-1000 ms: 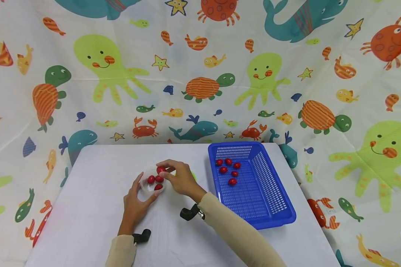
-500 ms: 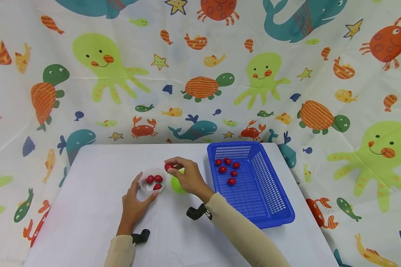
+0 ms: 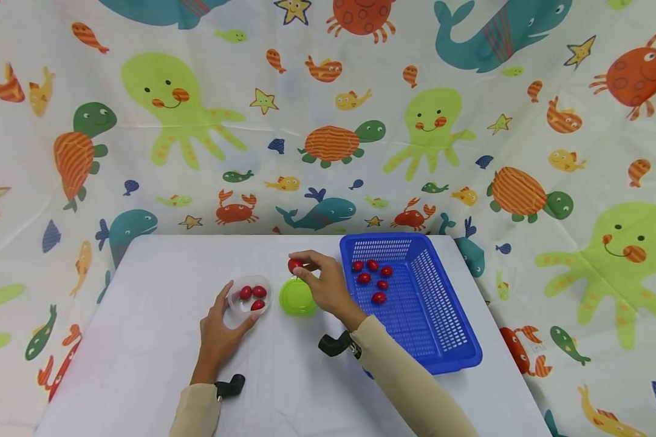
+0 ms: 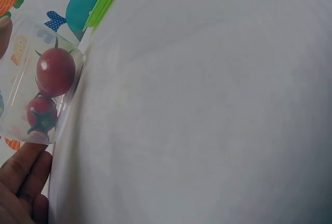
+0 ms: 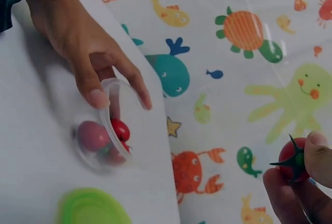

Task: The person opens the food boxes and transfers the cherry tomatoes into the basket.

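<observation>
A clear plastic cup (image 3: 243, 308) stands on the white table with three red cherry tomatoes (image 3: 259, 291) visible inside. My left hand (image 3: 221, 337) grips its side, thumb and fingers spread around the wall, as the right wrist view also shows. Through that wall in the left wrist view, two tomatoes (image 4: 55, 71) with green stems can be seen. My right hand (image 3: 328, 282) pinches another cherry tomato (image 5: 291, 159) between thumb and fingers, its green calyx exposed. That tomato hangs in the air just behind a round lime-green lid (image 3: 297, 297), which lies right of the cup.
To the right sits a blue perforated plastic basket (image 3: 410, 331), with several cherry tomatoes (image 3: 379, 297) in its left and far part. The right forearm passes in front of its near left corner. A curtain (image 3: 328, 91) printed with sea animals hangs behind the table (image 3: 158, 315).
My right hand has carried its cherry tomato rightward from above the cup to behind the green lid, uncovering the lid. The left hand and cup have stayed in place.
</observation>
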A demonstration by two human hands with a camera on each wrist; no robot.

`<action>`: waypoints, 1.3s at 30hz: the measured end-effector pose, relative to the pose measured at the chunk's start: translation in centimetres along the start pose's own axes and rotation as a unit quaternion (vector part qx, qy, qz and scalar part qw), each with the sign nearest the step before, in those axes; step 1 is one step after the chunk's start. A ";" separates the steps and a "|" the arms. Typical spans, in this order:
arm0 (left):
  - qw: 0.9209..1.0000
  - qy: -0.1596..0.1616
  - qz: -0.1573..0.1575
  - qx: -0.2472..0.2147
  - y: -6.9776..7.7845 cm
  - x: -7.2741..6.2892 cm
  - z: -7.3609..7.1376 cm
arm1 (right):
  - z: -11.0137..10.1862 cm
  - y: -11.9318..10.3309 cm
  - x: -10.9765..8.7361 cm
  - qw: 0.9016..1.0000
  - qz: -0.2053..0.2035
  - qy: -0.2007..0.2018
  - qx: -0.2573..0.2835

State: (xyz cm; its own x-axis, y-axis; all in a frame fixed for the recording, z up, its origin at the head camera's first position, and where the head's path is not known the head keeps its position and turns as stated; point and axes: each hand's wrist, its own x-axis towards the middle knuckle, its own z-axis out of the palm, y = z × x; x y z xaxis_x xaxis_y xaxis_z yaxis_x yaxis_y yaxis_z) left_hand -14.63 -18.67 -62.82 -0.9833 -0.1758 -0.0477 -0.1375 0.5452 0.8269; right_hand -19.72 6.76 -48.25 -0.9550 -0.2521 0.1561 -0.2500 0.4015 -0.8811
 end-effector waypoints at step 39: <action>1.000 0.011 0.016 -0.001 -0.5 0.1 0.2 | -8.8 6.0 -1.9 0.992 0.091 0.087 0.004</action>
State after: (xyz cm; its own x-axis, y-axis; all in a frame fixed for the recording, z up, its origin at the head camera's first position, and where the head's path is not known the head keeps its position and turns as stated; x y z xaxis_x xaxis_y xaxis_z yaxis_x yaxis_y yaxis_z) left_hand -14.73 -18.80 -63.30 -0.9844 -0.1759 -0.0085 -0.1054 0.5496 0.8287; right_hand -20.77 17.43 -49.89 -0.9975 -0.0196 0.0680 -0.0700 0.4187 -0.9054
